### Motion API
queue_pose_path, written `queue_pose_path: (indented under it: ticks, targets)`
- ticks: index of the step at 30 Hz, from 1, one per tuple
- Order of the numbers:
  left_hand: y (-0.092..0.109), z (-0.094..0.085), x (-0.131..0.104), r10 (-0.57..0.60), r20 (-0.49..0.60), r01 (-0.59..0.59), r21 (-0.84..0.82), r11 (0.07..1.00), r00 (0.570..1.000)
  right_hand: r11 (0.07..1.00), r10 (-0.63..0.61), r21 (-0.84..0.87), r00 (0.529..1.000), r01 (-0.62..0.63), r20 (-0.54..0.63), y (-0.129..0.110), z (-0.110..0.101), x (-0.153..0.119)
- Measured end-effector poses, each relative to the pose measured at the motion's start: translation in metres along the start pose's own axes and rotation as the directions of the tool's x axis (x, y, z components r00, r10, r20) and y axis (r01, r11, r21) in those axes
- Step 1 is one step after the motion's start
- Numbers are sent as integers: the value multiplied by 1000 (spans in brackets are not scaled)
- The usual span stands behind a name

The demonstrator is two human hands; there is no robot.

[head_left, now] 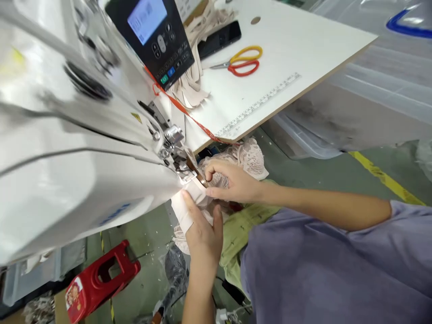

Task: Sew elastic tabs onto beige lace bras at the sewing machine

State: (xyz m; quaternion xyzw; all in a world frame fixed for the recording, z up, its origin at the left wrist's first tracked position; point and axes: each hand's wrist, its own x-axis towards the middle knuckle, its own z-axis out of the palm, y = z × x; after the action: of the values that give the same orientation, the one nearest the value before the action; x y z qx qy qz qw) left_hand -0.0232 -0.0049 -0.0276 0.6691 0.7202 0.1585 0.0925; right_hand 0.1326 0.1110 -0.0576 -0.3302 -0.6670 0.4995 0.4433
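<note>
A pale pink lace garment (pixel 250 158) hangs at the front of a white sewing machine (pixel 67 180), with its smooth band (pixel 182 212) lying under the presser foot. My left hand (pixel 203 236) comes up from below and grips this band close to the needle area. One finger presses on top and the thumb stands apart; the other fingers are mostly hidden. On the other side, my right hand (pixel 232 182) has its index finger curled and its thumb at the fabric edge, beside a brass-coloured curved guide (pixel 201 179). The exact pinch there is partly hidden.
Scissors (pixel 243 60) with yellow and red handles lie on the white table (pixel 280 36) near a black phone (pixel 221 38). A control panel (pixel 151 40), beige fabric strips (pixel 191 87) and an orange ribbon (pixel 189 114) are close by. Plastic bins (pixel 337 103) and a red stool (pixel 101 283) stand around.
</note>
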Motion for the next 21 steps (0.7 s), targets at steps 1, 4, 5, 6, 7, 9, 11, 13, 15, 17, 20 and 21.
queue_pose_path:
  ticks: [1,4,5,6,7,9,11,13,15,17,20,21]
  targets:
    - [0,-1,0,-3,0,3,2,1000,1000,1000,7,-11,1000,-7,-5,-3,1,-1]
    - [3,-1,0,-29,-7,29,-14,999,1000,998,53,-37,999,-53,11,-11,2,-6]
    - [6,1,-3,-34,-12,33,-40,999,999,997,73,-39,997,-72,21,-13,2,-9]
    - [11,4,-6,-32,-19,30,-79,996,999,995,94,-37,995,-93,37,-15,2,-13]
    - [17,8,-11,-20,-28,16,-130,991,999,993,118,-29,991,-117,55,-16,1,-18]
    - [33,18,-25,24,-27,-30,-239,971,999,985,173,6,981,-174,86,-18,-3,-30]
    - [48,27,-40,66,27,-53,-321,946,997,970,228,63,967,-236,112,-20,-10,-43]
    - [58,29,-53,91,140,-28,-401,916,986,956,257,114,958,-272,131,-22,-22,-53]
    - [58,26,-61,119,253,33,-525,851,960,949,266,133,952,-287,153,-26,-35,-59]
    - [49,18,-61,139,250,49,-622,782,958,946,271,132,947,-295,174,-31,-48,-62]
    - [34,1,-51,111,21,-73,-626,776,994,958,234,109,943,-265,237,-37,-59,-62]
    - [31,-5,-45,122,-59,-133,-606,785,991,966,211,92,941,-243,265,-39,-60,-61]
